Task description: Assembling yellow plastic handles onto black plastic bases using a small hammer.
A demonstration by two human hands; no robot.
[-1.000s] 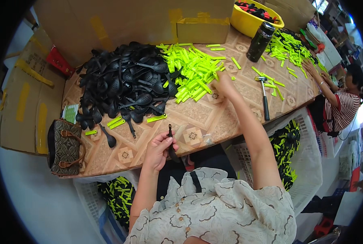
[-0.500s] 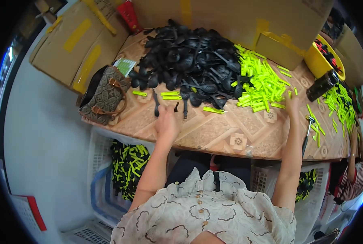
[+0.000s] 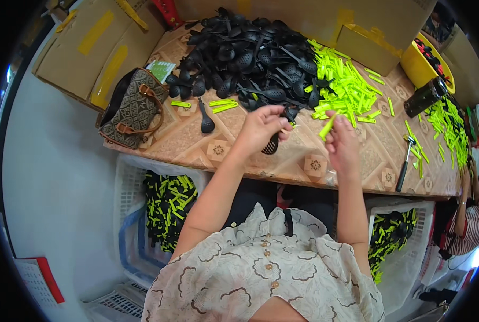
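Observation:
My left hand (image 3: 261,131) is closed around a small black slotted spoon (image 3: 271,145), its perforated bowl hanging below the fingers. Facing it, my right hand (image 3: 344,144) pinches a lime-green plastic handle (image 3: 326,130), which points toward the left hand. A gap separates the spoon from the handle. Beyond my hands rises a big heap of black spoons (image 3: 245,59), slotted and solid. To its right lies a pile of loose lime-green handles (image 3: 352,94). One black spoon (image 3: 207,124) lies apart at the left, near a few green handles (image 3: 223,105).
A patterned handbag (image 3: 135,110) stands at the table's left. At right are a hammer (image 3: 405,163), a dark jar (image 3: 425,96) and a yellow tub (image 3: 411,70). Crates with green-and-black pieces (image 3: 170,212) sit below the table edge. Another person (image 3: 467,225) works at far right.
My left hand has moved right, carrying the black spoon off the table. From the green pile, my right hand has come left toward it with a green handle.

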